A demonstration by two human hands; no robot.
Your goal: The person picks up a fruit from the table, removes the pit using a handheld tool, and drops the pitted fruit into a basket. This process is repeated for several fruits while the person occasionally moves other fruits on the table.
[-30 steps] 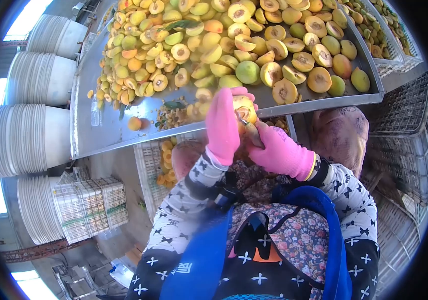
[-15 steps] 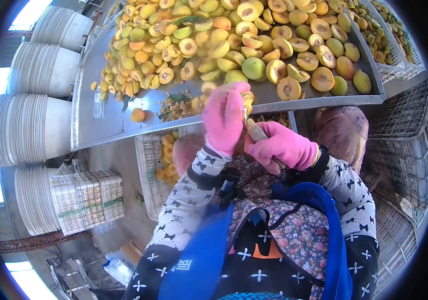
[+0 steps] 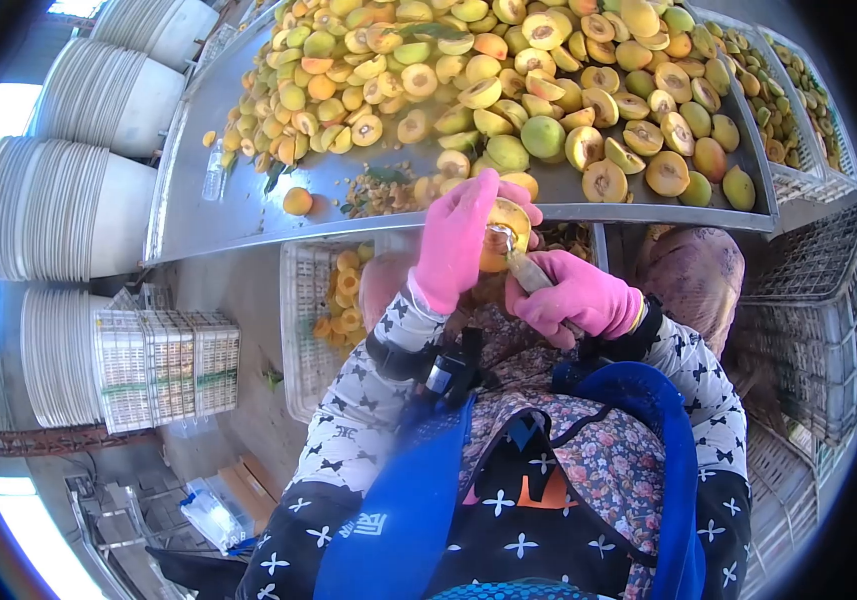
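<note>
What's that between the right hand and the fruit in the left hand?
In the head view, a tool, gripped by the right hand, its metal end at the fruit.

Shows one left hand (image 3: 457, 240), one right hand (image 3: 581, 298), one held stone fruit (image 3: 515, 216), one metal-tipped tool (image 3: 531, 272), one metal table (image 3: 189, 215), one plastic bottle (image 3: 214, 172), four stacks of white tubs (image 3: 44, 210), at least three fruit-filled crates (image 3: 301, 330). Includes dozens of loose stone fruit (image 3: 605, 181), too crowded to count exactly.
</note>
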